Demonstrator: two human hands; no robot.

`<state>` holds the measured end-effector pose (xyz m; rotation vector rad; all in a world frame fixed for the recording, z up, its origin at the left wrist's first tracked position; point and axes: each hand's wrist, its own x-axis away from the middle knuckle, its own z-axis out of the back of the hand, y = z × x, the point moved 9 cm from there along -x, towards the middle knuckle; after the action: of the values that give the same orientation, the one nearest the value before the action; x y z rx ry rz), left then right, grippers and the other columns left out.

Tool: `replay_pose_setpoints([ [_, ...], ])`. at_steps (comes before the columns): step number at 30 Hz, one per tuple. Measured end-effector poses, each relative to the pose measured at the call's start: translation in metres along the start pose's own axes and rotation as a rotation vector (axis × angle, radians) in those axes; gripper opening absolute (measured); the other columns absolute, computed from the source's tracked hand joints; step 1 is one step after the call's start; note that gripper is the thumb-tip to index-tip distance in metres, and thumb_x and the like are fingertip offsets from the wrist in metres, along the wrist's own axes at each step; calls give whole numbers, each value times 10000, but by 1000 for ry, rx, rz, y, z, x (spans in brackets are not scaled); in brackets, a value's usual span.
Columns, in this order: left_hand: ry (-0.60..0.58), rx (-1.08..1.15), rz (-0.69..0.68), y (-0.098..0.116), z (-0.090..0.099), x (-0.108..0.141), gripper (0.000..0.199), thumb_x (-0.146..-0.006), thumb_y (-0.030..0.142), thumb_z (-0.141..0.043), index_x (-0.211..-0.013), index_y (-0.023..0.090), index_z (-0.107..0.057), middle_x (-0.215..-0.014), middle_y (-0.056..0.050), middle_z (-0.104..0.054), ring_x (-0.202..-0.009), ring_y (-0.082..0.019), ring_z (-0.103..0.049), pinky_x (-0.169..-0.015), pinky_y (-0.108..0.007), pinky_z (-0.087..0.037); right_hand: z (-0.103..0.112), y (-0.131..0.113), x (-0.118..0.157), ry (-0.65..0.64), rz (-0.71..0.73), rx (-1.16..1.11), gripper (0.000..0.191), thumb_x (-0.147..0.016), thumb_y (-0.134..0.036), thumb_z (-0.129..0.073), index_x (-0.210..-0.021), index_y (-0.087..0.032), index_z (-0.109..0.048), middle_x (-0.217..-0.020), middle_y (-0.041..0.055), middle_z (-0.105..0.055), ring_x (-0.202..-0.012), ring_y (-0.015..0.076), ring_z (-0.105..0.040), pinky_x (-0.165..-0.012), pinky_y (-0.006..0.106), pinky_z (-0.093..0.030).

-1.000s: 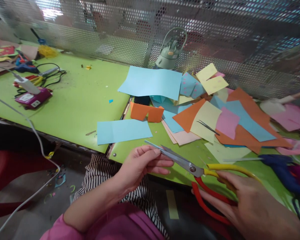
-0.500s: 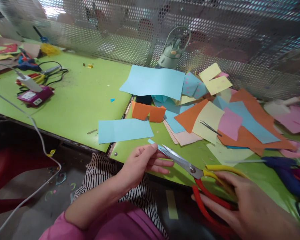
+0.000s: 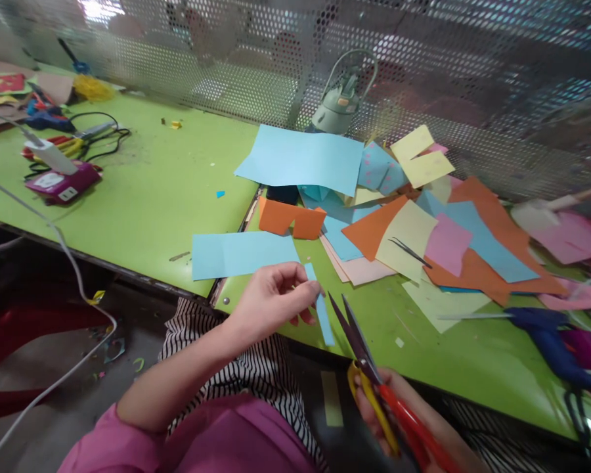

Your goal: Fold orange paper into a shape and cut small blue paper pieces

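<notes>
One light blue paper strip (image 3: pixel 326 323) is pinched between the thumb and fingers of the left hand (image 3: pixel 276 295), over the near edge of the table; whether the tabletop is touched by it cannot be told. One pair of scissors (image 3: pixel 357 348), with one yellow handle and one red, is gripped in the right hand (image 3: pixel 411 397), its two blades slightly parted and pointed up beside the strip. The two hands are held apart from each other. Two light blue sheets are seen to lie beyond the left hand: a smaller sheet (image 3: pixel 241 255) near the edge and a larger sheet (image 3: pixel 300 157) farther back. One folded orange piece (image 3: pixel 276 215) is stood between them. One pair of tweezers (image 3: pixel 410 252) is laid on a pale yellow sheet (image 3: pixel 404 226) among overlapping coloured papers. Two blue glue guns are counted, one at the right (image 3: pixel 546 335) and one at the far left (image 3: pixel 49 119). The green tabletop (image 3: pixel 152 177) is split by one seam and dotted with small scraps. It is backed by a perforated metal panel (image 3: pixel 177 82), before which one handled bottle (image 3: pixel 337 113) is placed. On the grey floor (image 3: pixel 123 401), one red stool (image 3: pixel 24 328) is partly shown amid paper bits.
</notes>
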<state>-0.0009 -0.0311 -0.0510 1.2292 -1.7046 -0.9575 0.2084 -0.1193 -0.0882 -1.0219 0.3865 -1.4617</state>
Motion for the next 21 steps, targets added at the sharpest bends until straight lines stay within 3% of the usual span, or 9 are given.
replay_pose_setpoints([
  [3,33,-56,-64,4,2,-2,224,-779,224,-666,-611,187,-523,-506,59,-552,-401,-47,-508,-410,-156,-355,-21,4,1,-157,-195,-215,453,-901,-634,-379,-744,-283,-618,-683,76,-666,-564,232,-617,-516,348,-530],
  [6,46,-51,-73,2,3,-4,208,-797,250,-662,-644,185,-536,-553,48,-584,-414,-47,-518,-408,-155,-359,-28,-6,1,-151,-232,-261,536,-916,-668,-296,-767,-265,-616,-699,66,-646,-575,214,-585,-527,341,-525],
  [9,46,-8,-40,-3,3,-5,244,-782,310,-709,-674,188,-527,-561,49,-584,-447,-72,-585,-429,-165,-400,-31,-13,2,-111,-263,-349,490,-888,-683,-382,-798,-259,-612,-691,34,-608,-581,187,-542,-560,318,-511],
  [14,63,75,-30,-6,8,-7,306,-725,321,-783,-727,197,-502,-568,63,-582,-477,-95,-630,-444,-177,-439,-31,-17,-3,-97,-241,-394,448,-836,-695,-480,-828,-261,-588,-686,11,-594,-581,163,-520,-572,281,-476],
  [19,6,95,-9,-11,7,-8,282,-781,332,-730,-708,200,-491,-564,21,-643,-478,-101,-639,-452,-182,-452,-26,-32,-2,-143,-91,-325,547,-717,-762,-582,-937,-261,-602,-762,24,-623,-635,184,-540,-614,310,-494],
  [21,-6,97,-2,-12,6,-8,269,-794,324,-715,-705,199,-494,-559,22,-645,-480,-97,-640,-449,-175,-451,-27,-29,-2,-141,-110,-340,529,-719,-744,-597,-923,-256,-603,-754,24,-620,-630,180,-537,-611,309,-491],
])
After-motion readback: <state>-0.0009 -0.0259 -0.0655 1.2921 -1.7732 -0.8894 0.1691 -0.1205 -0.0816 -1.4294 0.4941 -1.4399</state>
